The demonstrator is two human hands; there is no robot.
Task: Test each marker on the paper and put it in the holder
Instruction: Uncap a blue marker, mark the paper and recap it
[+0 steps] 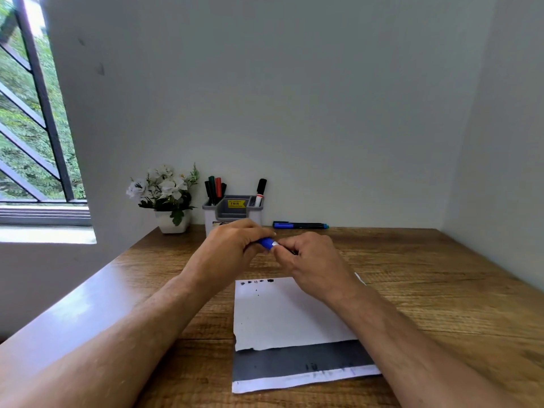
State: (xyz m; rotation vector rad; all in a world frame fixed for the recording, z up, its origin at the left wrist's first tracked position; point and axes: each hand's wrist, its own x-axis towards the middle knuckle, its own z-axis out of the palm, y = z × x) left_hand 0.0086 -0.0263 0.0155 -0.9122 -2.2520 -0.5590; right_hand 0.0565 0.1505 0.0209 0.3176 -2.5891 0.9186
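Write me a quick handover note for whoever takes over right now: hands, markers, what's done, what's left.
Left hand and right hand both grip one blue marker above the paper; whether its cap is on is unclear.
Holder at the wall already has several markers.
Another blue marker lies on the table right of the holder.
Paper shows test marks along its top edge.
Left: finish and store the held marker, then the lying one.

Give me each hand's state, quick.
Left hand: closed on the blue marker.
Right hand: fingers curled at the marker's other end, apparently gripping it.
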